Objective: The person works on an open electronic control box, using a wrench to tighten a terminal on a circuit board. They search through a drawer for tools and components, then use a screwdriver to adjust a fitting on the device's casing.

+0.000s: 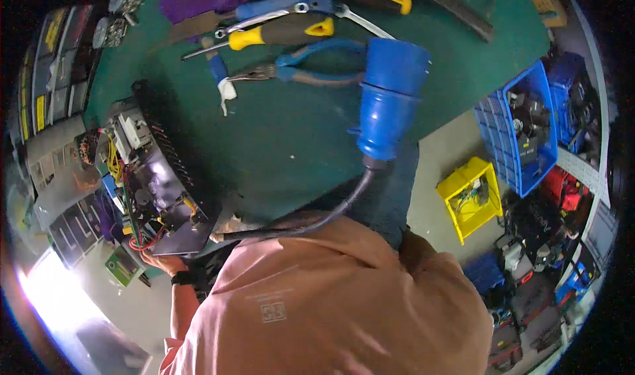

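My left hand (165, 262), with a dark watch at the wrist, grips the near edge of an open electronic unit (159, 183). Parts of its fingers are hidden by the unit. Ribbed black metal runs along the unit's right side, with yellow and red wires and components exposed inside. My right forearm (417, 249) goes down beside my lap in shadow, and its hand is hidden. A large blue industrial plug (390, 100) lies on the green table (264, 137); its black cable (331, 213) curves across the table's near edge toward the unit.
Blue-handled pliers (297, 67), a yellow screwdriver (278, 32) and a wrench (364, 21) lie at the far side. Jars of small parts (111, 31) stand far left. On the right floor are a blue crate (496, 133), a yellow bin (469, 223) and tool cases (536, 309).
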A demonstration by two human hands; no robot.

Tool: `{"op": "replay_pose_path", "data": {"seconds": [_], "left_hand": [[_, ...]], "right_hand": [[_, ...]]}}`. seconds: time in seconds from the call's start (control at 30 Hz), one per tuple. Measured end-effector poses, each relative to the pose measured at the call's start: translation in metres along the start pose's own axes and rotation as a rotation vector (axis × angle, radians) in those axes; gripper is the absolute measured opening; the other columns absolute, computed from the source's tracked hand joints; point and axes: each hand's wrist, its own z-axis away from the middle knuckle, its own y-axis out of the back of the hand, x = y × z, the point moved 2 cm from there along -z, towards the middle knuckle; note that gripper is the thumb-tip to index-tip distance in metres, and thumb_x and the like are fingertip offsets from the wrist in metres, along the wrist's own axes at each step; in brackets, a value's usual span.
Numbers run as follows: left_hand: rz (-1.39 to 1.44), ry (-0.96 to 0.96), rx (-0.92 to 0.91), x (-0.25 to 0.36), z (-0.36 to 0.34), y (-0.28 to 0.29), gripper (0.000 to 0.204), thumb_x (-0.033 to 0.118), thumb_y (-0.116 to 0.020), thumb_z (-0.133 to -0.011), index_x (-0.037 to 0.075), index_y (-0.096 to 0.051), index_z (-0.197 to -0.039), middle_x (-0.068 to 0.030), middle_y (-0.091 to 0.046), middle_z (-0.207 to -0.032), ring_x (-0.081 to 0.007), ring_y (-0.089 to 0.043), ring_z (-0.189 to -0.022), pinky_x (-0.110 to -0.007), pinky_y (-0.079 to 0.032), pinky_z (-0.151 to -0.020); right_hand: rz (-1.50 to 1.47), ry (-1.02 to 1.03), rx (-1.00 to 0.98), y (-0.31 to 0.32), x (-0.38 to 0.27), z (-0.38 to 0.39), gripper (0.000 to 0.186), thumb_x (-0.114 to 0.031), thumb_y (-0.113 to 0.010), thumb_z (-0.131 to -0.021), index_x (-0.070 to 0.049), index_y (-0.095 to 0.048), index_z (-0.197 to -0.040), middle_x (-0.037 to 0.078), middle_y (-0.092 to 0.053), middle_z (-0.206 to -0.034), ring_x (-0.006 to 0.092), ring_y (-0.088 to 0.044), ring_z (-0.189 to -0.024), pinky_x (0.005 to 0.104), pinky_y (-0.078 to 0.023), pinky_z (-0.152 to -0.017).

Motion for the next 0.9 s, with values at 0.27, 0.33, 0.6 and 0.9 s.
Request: {"op": "replay_pose_path", "data": {"seconds": [0.27, 0.33, 0.6, 0.9], "left_hand": [[-0.184, -0.149, 0.09, 0.02, 0.016, 0.011, 0.039, 0.022, -0.047, -0.1, -0.003, -0.049, -0.13, -0.0215, -0.044, -0.138, -0.0384, -0.041, -0.128, -0.048, -0.034, -0.107], [-0.16, -0.056, 0.013, 0.021, 0.014, 0.014, 0.035, 0.02, -0.043, -0.103, -0.005, -0.052, -0.127, -0.0225, -0.044, -0.137, -0.0376, -0.04, -0.129, -0.046, -0.032, -0.109], [0.181, 0.121, 0.205, 0.043, 0.018, 0.017, 0.037, 0.022, -0.041, -0.104, -0.005, -0.054, -0.126, -0.0228, -0.043, -0.139, -0.0357, -0.04, -0.13, -0.043, -0.031, -0.109], [0.425, 0.217, 0.36, 0.048, 0.024, 0.023, 0.035, 0.024, -0.043, -0.103, -0.001, -0.056, -0.124, -0.0208, -0.044, -0.139, -0.033, -0.041, -0.13, -0.041, -0.032, -0.108]], "right_hand": [[0.018, 0.016, -0.029, 0.014, 0.045, -0.025, 0.022, -0.024, -0.062, -0.088, -0.002, -0.062, -0.094, 0.008, -0.065, -0.079, 0.0231, -0.061, -0.063, 0.0357, -0.049, -0.055], [-0.048, 0.0, -0.053, 0.024, 0.055, -0.034, 0.022, -0.023, -0.062, -0.088, -0.002, -0.061, -0.094, 0.008, -0.065, -0.078, 0.0225, -0.061, -0.062, 0.0353, -0.049, -0.055], [-0.284, 0.161, 0.092, 0.161, 0.049, -0.018, 0.019, -0.021, -0.062, -0.089, -0.002, -0.061, -0.093, 0.006, -0.064, -0.077, 0.0201, -0.061, -0.06, 0.0339, -0.048, -0.053], [-0.114, 0.946, 0.785, 0.247, -0.195, 0.254, 0.017, -0.005, -0.064, -0.091, 0.002, -0.064, -0.106, 0.005, -0.067, -0.091, 0.012, -0.062, -0.079, 0.0253, -0.05, -0.067]]}}
